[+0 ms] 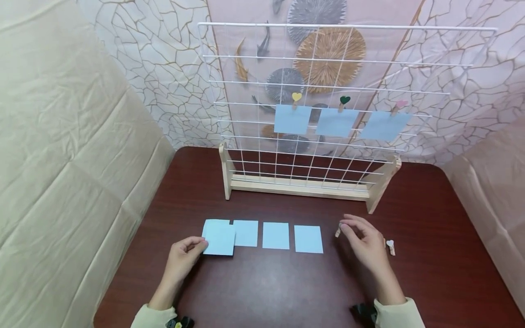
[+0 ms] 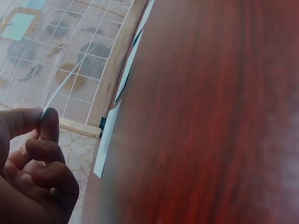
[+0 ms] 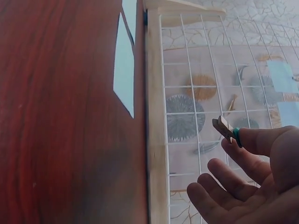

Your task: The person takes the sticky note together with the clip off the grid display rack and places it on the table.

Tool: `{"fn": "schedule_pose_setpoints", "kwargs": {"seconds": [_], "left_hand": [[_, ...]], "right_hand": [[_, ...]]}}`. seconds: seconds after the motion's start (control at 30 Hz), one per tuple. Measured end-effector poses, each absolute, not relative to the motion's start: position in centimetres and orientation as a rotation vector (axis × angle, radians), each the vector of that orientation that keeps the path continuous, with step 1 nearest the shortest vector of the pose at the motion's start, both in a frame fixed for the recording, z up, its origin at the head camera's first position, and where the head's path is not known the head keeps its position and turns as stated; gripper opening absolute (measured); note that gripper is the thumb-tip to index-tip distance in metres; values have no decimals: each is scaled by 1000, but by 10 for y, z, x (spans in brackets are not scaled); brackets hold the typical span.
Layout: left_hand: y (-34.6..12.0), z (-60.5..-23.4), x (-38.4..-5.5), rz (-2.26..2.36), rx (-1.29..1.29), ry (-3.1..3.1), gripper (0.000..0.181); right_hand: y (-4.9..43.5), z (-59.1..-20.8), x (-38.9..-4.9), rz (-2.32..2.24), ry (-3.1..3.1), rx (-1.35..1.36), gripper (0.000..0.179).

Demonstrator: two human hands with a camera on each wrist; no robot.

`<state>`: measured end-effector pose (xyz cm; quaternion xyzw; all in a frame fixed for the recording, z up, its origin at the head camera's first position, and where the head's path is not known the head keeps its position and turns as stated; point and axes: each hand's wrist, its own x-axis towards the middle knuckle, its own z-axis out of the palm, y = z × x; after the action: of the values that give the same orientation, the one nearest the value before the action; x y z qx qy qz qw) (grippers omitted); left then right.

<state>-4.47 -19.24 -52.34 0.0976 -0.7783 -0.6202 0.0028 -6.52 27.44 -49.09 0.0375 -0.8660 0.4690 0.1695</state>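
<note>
My left hand [image 1: 184, 255] pinches a blue card [image 1: 220, 240] by its left edge, off the counter [image 1: 266, 291]. Right hand [image 1: 367, 243], well to its right, pinches a clip [image 3: 223, 127], long axis tipped counterward. Grid [image 1: 348, 27] ahead of both, right nearer. Can't make out the clip's head: thumb's covering it.

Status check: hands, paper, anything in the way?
Left hand pinches raised blue paper square; right hand pinches mini wooden clothespin. Three blue sheets clipped to wire grid; no obstruction visible.
</note>
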Motion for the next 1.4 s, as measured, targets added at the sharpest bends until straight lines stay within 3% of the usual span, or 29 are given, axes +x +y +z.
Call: {"fn": "schedule_pose_setpoints", "kwargs": {"seconds": [0.9, 1.4], "left_hand": [[-227, -529, -24, -1697, 404, -2732, 12], [-228, -519, -16, -1303, 425, -3017, 14]], "right_hand": [[298, -507, -47, 1214, -2630, 180, 8], [314, -513, -35, 1118, -2766, 155, 7]]}}
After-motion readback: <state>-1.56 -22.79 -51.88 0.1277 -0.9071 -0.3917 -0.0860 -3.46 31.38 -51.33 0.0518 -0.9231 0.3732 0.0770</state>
